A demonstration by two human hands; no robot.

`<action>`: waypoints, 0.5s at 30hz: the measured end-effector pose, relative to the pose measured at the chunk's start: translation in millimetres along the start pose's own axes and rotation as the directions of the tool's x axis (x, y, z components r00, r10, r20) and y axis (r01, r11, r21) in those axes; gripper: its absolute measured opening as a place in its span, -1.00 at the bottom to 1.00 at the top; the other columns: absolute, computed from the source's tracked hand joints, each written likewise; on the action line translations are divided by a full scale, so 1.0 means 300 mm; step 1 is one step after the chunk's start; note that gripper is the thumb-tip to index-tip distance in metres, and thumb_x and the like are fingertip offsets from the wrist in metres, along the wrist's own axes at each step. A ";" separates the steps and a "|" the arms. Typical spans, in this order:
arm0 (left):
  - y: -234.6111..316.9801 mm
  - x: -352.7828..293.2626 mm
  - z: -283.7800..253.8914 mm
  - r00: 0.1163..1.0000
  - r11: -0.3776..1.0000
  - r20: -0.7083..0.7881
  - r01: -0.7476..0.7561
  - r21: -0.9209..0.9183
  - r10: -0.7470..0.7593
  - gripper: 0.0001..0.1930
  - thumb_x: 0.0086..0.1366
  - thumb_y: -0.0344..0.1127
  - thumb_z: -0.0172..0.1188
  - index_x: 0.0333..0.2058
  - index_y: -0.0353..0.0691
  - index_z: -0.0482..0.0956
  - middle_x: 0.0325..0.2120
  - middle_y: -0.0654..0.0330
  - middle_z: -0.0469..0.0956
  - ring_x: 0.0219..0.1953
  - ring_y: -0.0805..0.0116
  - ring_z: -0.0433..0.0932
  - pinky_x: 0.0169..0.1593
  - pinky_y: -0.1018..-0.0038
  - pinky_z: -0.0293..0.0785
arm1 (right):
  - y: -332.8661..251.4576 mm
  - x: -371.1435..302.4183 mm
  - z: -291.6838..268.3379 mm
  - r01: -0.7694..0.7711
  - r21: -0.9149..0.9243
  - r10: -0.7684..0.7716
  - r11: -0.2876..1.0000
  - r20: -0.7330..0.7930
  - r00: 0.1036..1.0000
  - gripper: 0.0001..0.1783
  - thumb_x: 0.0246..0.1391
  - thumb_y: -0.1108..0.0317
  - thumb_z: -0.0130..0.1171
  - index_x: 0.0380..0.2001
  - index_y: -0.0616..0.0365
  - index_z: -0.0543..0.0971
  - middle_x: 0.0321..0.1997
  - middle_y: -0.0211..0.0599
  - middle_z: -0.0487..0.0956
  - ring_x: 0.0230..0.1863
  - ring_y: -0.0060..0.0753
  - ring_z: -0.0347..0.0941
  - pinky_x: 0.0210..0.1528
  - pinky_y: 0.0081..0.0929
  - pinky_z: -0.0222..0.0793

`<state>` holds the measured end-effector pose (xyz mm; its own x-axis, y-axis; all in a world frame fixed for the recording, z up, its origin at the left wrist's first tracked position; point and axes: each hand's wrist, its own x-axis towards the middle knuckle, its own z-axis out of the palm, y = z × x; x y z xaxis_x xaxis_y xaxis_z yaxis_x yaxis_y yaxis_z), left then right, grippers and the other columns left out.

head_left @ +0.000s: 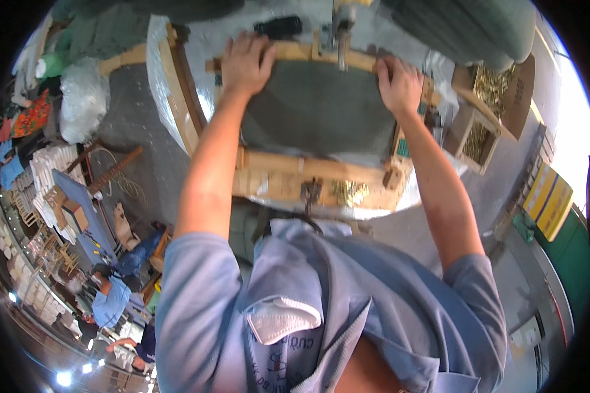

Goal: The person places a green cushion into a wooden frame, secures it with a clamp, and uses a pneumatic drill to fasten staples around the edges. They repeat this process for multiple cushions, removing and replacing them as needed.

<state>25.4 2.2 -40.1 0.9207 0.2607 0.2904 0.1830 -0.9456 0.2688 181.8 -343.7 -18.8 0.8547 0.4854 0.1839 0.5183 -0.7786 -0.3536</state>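
A dark grey-green panel (314,111) lies within a light wooden frame on the bench in front of me. My left hand (246,65) rests at the left end of the far wooden rail (295,51), its fingers stretched over the wood and its thumb apart. At the right end of that rail is my right hand (401,84), palm down, with thumb and fingers spread; the fingertips are partly hard to make out. A metal clamp-like fitting (343,39) stands over the rail between both hands. Nearer to me runs a wide wooden rail (308,167).
Small brass-coloured pieces (351,192) lie on the bench's near edge beside a dark metal block (311,190). On the right stand a cardboard box (521,98) and a wooden box (475,139) of metal pieces. A plastic-wrapped bundle (85,98) and other people (111,298) are at left.
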 end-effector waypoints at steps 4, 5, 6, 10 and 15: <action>-0.020 0.016 0.010 0.998 1.000 -0.066 -0.021 0.008 0.021 -0.59 0.53 0.09 0.16 0.08 -0.04 0.71 0.12 0.08 0.70 0.36 -0.04 0.53 0.51 -0.13 0.25 | 0.014 -0.002 0.041 0.010 0.050 -0.008 0.999 -0.031 1.000 -0.68 0.39 -0.01 0.20 -0.17 -0.04 0.76 -0.15 -0.29 0.78 0.00 -0.01 0.63 0.24 -0.09 0.38; -0.013 0.011 0.010 0.999 1.000 -0.035 -0.008 0.022 0.009 -0.60 0.53 0.09 0.17 0.08 -0.03 0.71 0.11 0.09 0.71 0.35 -0.04 0.53 0.51 -0.13 0.25 | 0.021 -0.005 0.032 0.003 0.050 0.000 0.999 -0.048 0.999 -0.68 0.38 -0.01 0.21 -0.17 -0.04 0.77 -0.15 -0.29 0.78 0.00 -0.01 0.64 0.24 -0.08 0.38; -0.012 0.019 0.012 1.000 0.999 -0.004 0.002 0.035 -0.002 -0.61 0.53 0.08 0.17 0.08 -0.02 0.71 0.10 0.10 0.71 0.35 -0.03 0.53 0.51 -0.13 0.26 | 0.018 0.001 0.040 0.001 0.035 0.001 0.999 -0.045 0.999 -0.68 0.36 -0.01 0.23 -0.16 -0.04 0.77 -0.15 -0.28 0.78 0.01 0.00 0.63 0.26 -0.08 0.38; -0.037 0.033 0.015 1.000 1.000 -0.006 0.008 0.010 -0.008 -0.62 0.54 0.08 0.13 0.07 -0.01 0.70 0.06 0.12 0.70 0.32 -0.02 0.54 0.52 -0.11 0.24 | 0.015 -0.001 0.039 -0.002 0.034 0.003 0.999 -0.016 1.000 -0.69 0.35 -0.01 0.24 -0.16 -0.05 0.77 -0.16 -0.29 0.78 0.00 -0.01 0.63 0.27 -0.08 0.38; -0.037 -0.005 0.007 1.000 1.000 -0.014 -0.007 -0.014 0.007 -0.62 0.54 0.07 0.12 0.07 -0.01 0.70 0.05 0.12 0.70 0.28 0.01 0.56 0.51 -0.10 0.25 | 0.016 -0.020 0.056 -0.008 0.045 0.011 0.999 -0.066 0.998 -0.69 0.37 -0.01 0.24 -0.15 -0.08 0.77 -0.14 -0.33 0.77 0.03 -0.04 0.63 0.21 -0.10 0.42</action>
<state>22.8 12.0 -45.6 0.9170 0.2566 0.3054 0.1712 -0.9447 0.2796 178.6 -343.7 -37.1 0.8605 0.4494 0.2400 0.5094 -0.7639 -0.3962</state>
